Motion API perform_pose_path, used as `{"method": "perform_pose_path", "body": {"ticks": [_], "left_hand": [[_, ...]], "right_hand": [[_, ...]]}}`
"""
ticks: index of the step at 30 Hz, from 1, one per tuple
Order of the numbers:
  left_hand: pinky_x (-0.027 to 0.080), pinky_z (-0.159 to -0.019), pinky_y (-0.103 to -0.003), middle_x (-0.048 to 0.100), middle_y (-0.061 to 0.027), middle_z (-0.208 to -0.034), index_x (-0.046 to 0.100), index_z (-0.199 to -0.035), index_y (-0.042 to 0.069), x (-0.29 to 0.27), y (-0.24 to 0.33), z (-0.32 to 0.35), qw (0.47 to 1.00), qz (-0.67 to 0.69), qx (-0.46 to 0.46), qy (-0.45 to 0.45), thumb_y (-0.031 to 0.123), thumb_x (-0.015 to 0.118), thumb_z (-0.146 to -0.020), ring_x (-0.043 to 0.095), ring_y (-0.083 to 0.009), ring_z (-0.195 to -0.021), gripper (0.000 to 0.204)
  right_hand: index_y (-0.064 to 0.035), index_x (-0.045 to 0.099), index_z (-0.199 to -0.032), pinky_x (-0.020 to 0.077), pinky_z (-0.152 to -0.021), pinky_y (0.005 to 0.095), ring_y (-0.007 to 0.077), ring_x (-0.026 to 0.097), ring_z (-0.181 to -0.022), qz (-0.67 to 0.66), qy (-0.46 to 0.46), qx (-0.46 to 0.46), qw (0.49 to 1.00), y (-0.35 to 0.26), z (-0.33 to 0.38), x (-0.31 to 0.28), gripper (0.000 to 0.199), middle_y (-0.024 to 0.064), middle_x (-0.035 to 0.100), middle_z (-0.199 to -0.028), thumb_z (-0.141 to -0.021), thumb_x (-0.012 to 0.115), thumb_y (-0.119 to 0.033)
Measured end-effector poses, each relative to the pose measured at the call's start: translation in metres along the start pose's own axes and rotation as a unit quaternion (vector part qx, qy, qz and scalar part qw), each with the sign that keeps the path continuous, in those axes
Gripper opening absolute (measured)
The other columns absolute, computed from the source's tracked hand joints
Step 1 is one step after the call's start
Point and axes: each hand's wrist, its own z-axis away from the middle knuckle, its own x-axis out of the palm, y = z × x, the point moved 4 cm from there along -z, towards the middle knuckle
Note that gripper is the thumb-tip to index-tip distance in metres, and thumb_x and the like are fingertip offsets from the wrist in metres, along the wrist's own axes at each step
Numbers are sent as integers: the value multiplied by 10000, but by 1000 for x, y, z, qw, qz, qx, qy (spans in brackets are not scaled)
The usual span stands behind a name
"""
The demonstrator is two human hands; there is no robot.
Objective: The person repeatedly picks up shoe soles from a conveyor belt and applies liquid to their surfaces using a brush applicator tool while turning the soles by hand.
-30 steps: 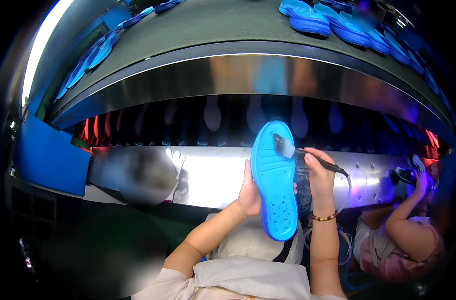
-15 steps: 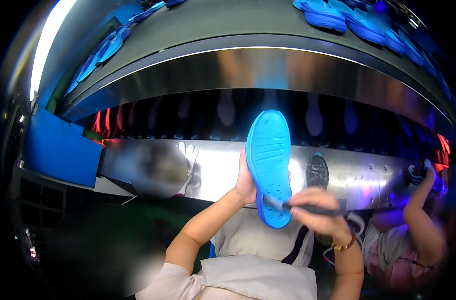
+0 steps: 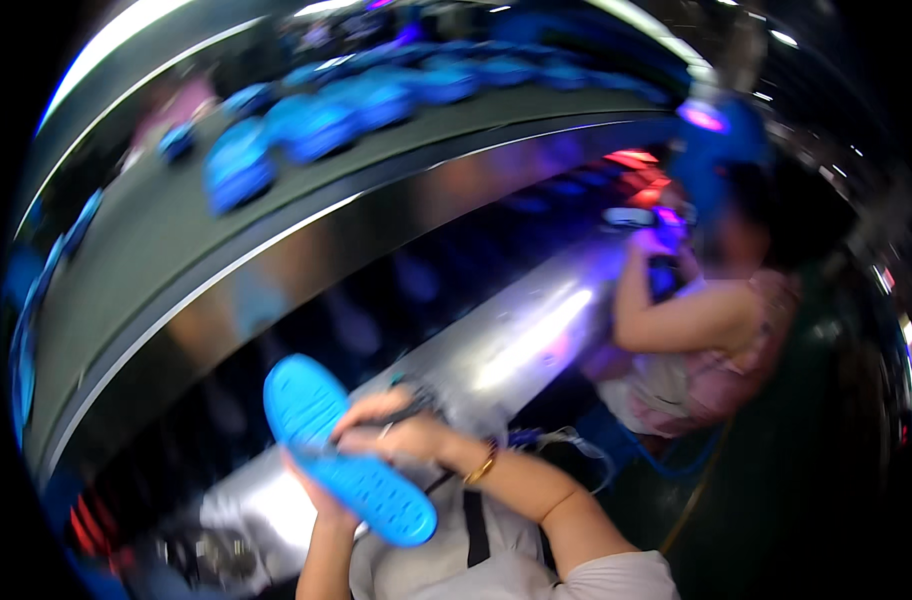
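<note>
- Left hand point(image 3: 321, 494) grips the bright-blue, shoe-shaped sole point(image 3: 369, 484), most fingers hidden beneath.
- Right hand point(image 3: 404, 437) pinches a slim, black-handled brush point(image 3: 404, 411) over the sole's middle.
- The sole slants before a shiny metal ledge point(image 3: 501, 378).

Blue sole point(image 3: 368, 484) held aslant, ridged at upper end, holed at lower. Brush point(image 3: 404, 411) dark-handled, blurred, over sole's middle.

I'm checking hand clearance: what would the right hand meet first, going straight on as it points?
Probably the light-blue shoe sole held in the left hand: the right hand points toward its middle part. Blur and unclear depth hide any gap between them.
</note>
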Motion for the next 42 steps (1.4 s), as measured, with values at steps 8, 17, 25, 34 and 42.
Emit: {"method": "perform_pose_path", "body": {"ticks": [8,17,25,34,42], "left_hand": [[426,-874,-376,481,-108,-1150,359,-1255,97,22,-5,-32,995,-48,28,-82,653,269,-815,508,-246,-996,714],[410,-911,-380,465,-123,-1189,353,-1264,57,24,14,-22,992,-40,105,51,634,273,-823,487,-244,-1062,731],[433,-854,-401,531,-103,-1074,427,-1203,80,38,14,-25,990,70,120,6,650,258,-819,533,-245,-940,708],[481,-748,-412,569,-206,-943,417,-1177,15,37,27,-21,953,-59,163,250,767,70,-730,578,-309,-833,941],[476,-729,-411,565,-219,-904,436,-1131,1,45,40,-26,973,-17,170,156,838,28,-639,572,-316,-807,1054]], "right_hand": [[-8,654,-845,457,-662,229,108,584,-754,-38,65,-73,995,-9,11,-26,135,76,645,-805,-729,646,-76],[1,650,-797,454,-595,217,91,581,-654,16,43,-139,989,-8,-3,-7,126,51,633,-712,-698,646,-76],[10,649,-833,476,-586,224,90,582,-643,42,74,-202,976,-7,4,-24,125,70,636,-726,-735,654,-69],[37,637,-831,463,-793,301,204,611,-834,60,16,-198,978,-17,25,-16,157,149,637,-885,-683,634,-14],[-17,662,-802,447,-773,320,204,570,-844,170,-19,-256,952,-27,33,-13,178,93,656,-855,-626,676,-33]]}}
